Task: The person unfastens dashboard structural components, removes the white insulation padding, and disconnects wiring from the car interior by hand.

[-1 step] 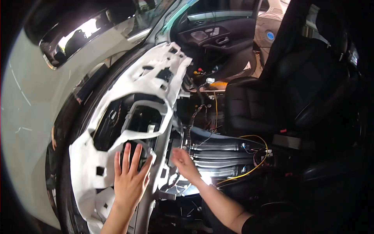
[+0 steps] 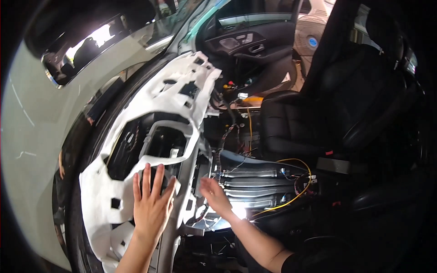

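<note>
Where your left hand (image 2: 151,203) lies flat and open on the white dash shell (image 2: 150,102), your right hand (image 2: 217,196), open and empty, hides the wiring (image 2: 291,191) beneath.

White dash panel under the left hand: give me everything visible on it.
The white dash panel looks like a soft, fibrous moulded liner, stripped bare. It runs diagonally from lower left up toward the far door, below the windshield. It has one large dark opening and several small square cutouts. The left hand lies flat on it, fingers spread, at the opening's lower edge. The right hand is beside it, off it.
</note>
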{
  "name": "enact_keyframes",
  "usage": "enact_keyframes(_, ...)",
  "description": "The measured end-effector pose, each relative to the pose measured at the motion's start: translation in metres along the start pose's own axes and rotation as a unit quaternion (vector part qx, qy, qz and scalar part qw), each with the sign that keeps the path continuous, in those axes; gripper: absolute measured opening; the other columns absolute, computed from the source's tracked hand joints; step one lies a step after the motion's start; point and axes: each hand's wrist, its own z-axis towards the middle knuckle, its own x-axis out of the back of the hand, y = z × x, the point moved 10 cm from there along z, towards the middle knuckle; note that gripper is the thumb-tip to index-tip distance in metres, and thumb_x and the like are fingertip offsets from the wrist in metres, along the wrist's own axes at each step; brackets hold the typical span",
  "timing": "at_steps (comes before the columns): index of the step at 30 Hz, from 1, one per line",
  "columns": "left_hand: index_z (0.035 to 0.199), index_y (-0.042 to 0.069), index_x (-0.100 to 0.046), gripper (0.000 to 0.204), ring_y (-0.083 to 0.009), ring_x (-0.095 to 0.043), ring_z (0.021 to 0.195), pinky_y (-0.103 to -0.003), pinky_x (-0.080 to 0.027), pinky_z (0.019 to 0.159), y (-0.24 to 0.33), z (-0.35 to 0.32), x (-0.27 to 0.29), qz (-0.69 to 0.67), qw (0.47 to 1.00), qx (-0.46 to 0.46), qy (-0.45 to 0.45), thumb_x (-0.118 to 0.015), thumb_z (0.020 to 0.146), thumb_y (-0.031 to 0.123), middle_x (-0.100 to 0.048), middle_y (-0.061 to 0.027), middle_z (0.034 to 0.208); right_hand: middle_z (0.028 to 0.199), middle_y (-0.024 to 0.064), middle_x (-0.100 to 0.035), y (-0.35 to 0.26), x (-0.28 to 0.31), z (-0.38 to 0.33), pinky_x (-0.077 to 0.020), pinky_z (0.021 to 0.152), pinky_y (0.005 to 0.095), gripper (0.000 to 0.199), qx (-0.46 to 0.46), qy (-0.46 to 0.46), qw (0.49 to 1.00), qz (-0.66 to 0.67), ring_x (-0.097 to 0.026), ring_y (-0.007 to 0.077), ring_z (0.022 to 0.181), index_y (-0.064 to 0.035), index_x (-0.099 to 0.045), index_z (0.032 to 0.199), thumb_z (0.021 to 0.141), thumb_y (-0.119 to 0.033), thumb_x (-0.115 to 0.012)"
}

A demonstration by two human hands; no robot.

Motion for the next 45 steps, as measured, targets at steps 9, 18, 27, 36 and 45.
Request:
enact_keyframes(9, 0.113, 0.008, -0.067, 0.025, -0.0281, -0.063, 0.093, -0.037, -0.051, 0.084, -0.092, 0.032, -0.025, 0.061, 0.996, 0.063, 0.011, -0.054, 0.091, 0.012, -0.063, -0.0111, 0.110, 0.115, 0.0101, -0.068, 0.029, 0.028, -0.005, -0.0475, 0.098, 0.0332, 0.031, -0.023, 0.000, 0.999, -0.042, -0.063, 0.0207, 0.113, -0.0038, -0.061, 0.119, 0.095, -0.024, -0.064)
enact_keyframes(18, 0.113, 0.000, -0.064, 0.027, -0.0411, -0.065, 0.094, -0.049, -0.052, 0.078, -0.300, -0.052, -0.041, 0.107, 0.939, 0.327, 0.013, -0.053, 0.093, 0.015, -0.068, -0.0233, 0.099, 0.111, 0.0076, -0.069, 0.045, 0.017, -0.004, -0.0486, 0.092, 0.0299, 0.030, -0.031, -0.036, 0.997, -0.058, -0.064, 0.0172, 0.105, -0.0043, -0.062, 0.117, 0.095, -0.025, -0.064)
enact_keyframes(27, 0.137, -0.001, -0.051, 0.053, -0.0370, -0.056, 0.124, -0.038, -0.043, 0.104, -0.253, -0.108, -0.081, -0.157, 0.860, 0.415, -0.251, -0.063, 0.089, 0.018, -0.059, -0.0260, 0.130, 0.110, 0.0078, -0.068, 0.048, 0.015, -0.005, -0.0482, 0.091, 0.0303, 0.028, -0.054, -0.037, 0.997, -0.048, -0.063, 0.0179, 0.105, -0.0059, -0.064, 0.115, 0.096, -0.026, -0.062)
enact_keyframes(36, 0.122, 0.002, -0.064, 0.038, -0.0421, -0.061, 0.111, -0.043, -0.048, 0.097, -0.148, -0.037, 0.012, -0.026, 0.911, 0.361, -0.197, -0.066, 0.089, 0.021, -0.064, -0.0268, 0.118, 0.101, 0.0066, -0.069, 0.055, 0.027, 0.001, -0.0493, 0.081, 0.0244, 0.024, -0.067, -0.013, 0.998, -0.016, -0.065, 0.0119, 0.094, -0.0015, -0.062, 0.113, 0.097, -0.019, -0.060)
enact_keyframes(45, 0.109, 0.004, -0.061, 0.026, -0.0386, -0.053, 0.120, -0.045, -0.045, 0.100, -0.060, 0.125, 0.016, -0.092, 0.990, 0.072, 0.080, -0.070, 0.087, 0.014, -0.053, -0.0210, 0.128, 0.100, 0.0090, -0.069, 0.062, 0.048, 0.019, -0.0504, 0.083, 0.0262, 0.024, -0.104, 0.028, 0.994, -0.006, -0.067, 0.0148, 0.096, 0.0005, -0.061, 0.114, 0.097, -0.017, -0.061)
